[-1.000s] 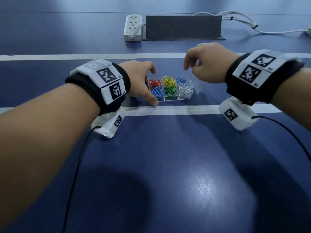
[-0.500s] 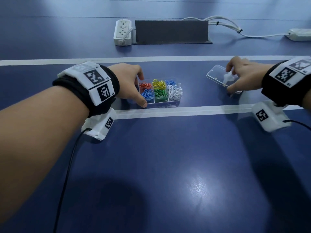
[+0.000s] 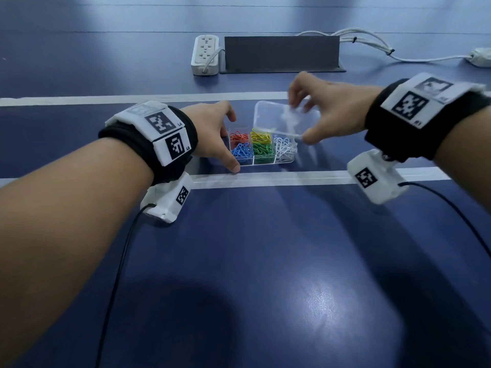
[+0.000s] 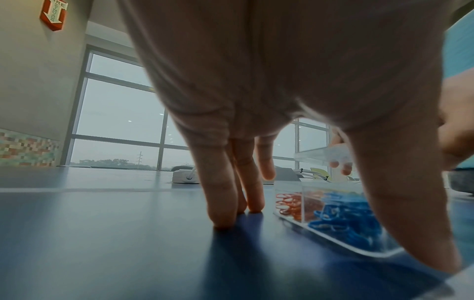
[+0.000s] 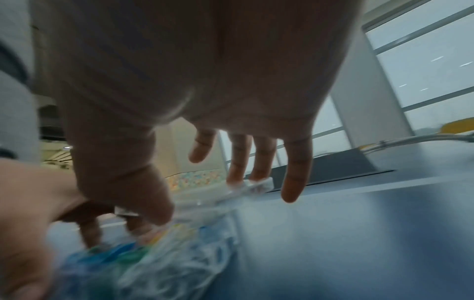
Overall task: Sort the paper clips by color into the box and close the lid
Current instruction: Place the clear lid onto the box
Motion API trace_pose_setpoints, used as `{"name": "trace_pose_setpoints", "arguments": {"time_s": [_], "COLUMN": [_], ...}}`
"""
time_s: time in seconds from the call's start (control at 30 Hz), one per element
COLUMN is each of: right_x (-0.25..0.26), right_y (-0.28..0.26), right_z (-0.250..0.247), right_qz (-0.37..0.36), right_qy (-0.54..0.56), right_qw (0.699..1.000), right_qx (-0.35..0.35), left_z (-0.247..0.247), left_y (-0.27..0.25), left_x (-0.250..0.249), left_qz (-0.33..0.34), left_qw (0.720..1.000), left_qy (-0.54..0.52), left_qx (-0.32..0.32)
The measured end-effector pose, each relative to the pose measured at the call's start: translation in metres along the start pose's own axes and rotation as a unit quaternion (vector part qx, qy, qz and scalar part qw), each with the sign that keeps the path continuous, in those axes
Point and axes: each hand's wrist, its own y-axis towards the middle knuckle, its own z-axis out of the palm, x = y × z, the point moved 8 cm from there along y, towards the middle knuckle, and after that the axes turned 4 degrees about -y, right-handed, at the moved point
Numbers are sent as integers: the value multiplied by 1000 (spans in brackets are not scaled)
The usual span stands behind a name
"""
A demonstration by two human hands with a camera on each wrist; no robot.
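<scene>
The dark blue tabletop point(image 3: 265, 261) is glossy and crossed side to side by two white tape lines point(image 3: 265, 179). Between the lines stands a clear compartment box point(image 3: 261, 162) holding red, blue, yellow, green and white paper clips point(image 3: 261, 148), each colour in its own cell. Beyond the far line, toward the far edge, a white power strip point(image 3: 205, 55) lies just beside a dark grey upright panel point(image 3: 281, 53). White cables point(image 3: 398, 55) trail from behind it toward the right edge.

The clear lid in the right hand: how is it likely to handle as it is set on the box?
The clear lid probably stays stiff: held by its edges, it shows no sag. It seems light, since the right hand carries it on fingertips alone. Glossy plastic could slip.
</scene>
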Motion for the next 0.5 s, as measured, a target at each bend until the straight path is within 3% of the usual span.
{"name": "trace_pose_setpoints", "arguments": {"time_s": [0.13, 0.5], "right_x": [32, 33], "right_y": [5, 11], "right_z": [20, 32], "right_qz": [-42, -37], "right_qy": [-14, -23], "right_qw": [998, 998], "right_qx": [39, 45], "left_z": [0, -1], "left_y": [-1, 0], "left_x": [1, 0], "left_qz": [-2, 4], "left_qw": [1000, 1000], "left_qy": [-5, 2], "left_qx": [-2, -7]}}
